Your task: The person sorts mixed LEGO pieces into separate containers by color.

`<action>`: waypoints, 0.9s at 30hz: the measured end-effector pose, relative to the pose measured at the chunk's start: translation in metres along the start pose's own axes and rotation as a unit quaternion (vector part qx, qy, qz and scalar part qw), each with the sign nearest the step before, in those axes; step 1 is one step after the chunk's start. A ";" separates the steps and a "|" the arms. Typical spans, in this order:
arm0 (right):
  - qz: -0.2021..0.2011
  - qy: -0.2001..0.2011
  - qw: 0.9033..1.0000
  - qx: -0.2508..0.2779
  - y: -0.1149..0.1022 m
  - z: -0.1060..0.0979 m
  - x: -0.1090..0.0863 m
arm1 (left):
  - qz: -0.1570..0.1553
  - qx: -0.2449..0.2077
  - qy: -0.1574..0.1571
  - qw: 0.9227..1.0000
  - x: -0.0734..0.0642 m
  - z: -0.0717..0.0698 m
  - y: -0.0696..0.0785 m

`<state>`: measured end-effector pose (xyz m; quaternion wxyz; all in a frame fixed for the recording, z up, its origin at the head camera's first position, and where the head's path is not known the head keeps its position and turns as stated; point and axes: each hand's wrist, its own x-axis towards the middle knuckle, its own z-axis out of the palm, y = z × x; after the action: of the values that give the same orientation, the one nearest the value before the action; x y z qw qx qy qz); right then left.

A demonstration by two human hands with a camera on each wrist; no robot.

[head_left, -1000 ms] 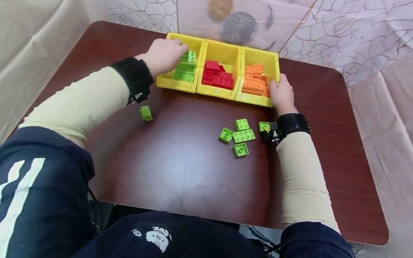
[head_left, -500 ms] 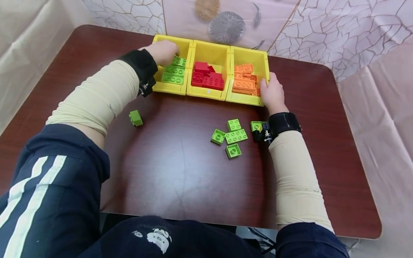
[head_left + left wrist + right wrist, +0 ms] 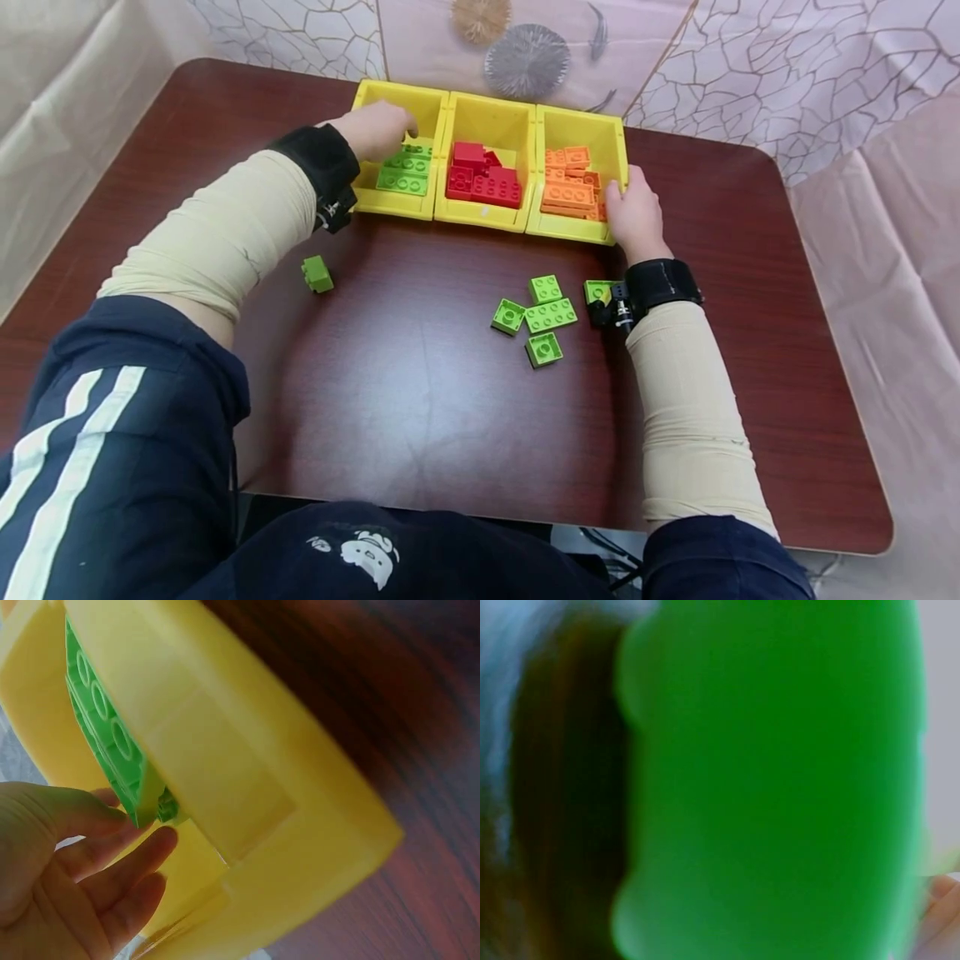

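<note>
A yellow three-compartment bin (image 3: 487, 218) stands at the back of the table. My left hand (image 3: 372, 131) reaches into its left compartment, by the green bricks (image 3: 403, 180). In the left wrist view, its thumb and bent fingers are at the end of a green brick (image 3: 112, 739); whether they pinch it cannot be told. My right hand (image 3: 637, 212) grips the bin's right side wall, thumb on the inside. A green brick (image 3: 780, 780) fills the right wrist view, blurred, with a little of the right hand at its edge.
Red bricks (image 3: 495, 187) lie in the middle compartment, orange bricks (image 3: 567, 196) in the right one. Several loose green bricks (image 3: 551, 315) lie right of centre on the table, one (image 3: 600, 291) partly under the right wrist. Another green brick (image 3: 317, 274) lies at the left.
The left hand has shifted slightly within the left compartment, and the rearmost green brick there shows less than before. The right hand keeps its grip on the bin. The head view has shifted.
</note>
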<state>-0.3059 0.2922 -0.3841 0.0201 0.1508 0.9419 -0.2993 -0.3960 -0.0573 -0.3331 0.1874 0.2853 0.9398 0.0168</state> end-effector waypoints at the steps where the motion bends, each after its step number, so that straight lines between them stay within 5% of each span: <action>1: -0.002 0.001 1.000 -0.001 0.000 0.000 0.000 | -0.003 0.001 0.005 1.000 -0.004 0.001 0.001; 9: -0.007 0.003 1.000 -0.002 -0.001 -0.002 0.001 | 0.003 0.062 0.107 0.992 -0.054 0.010 0.037; 14: -0.003 0.004 1.000 -0.002 -0.002 -0.001 0.001 | 0.064 0.078 0.146 0.984 -0.077 0.027 0.078; 27: 0.003 -0.003 1.000 0.002 -0.001 0.001 0.002 | 0.231 0.111 0.149 0.955 -0.079 0.077 0.178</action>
<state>-0.3077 0.2913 -0.3840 0.0232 0.1526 0.9407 -0.3019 -0.2133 0.0431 -0.3532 0.0032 0.5079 0.8614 -0.0028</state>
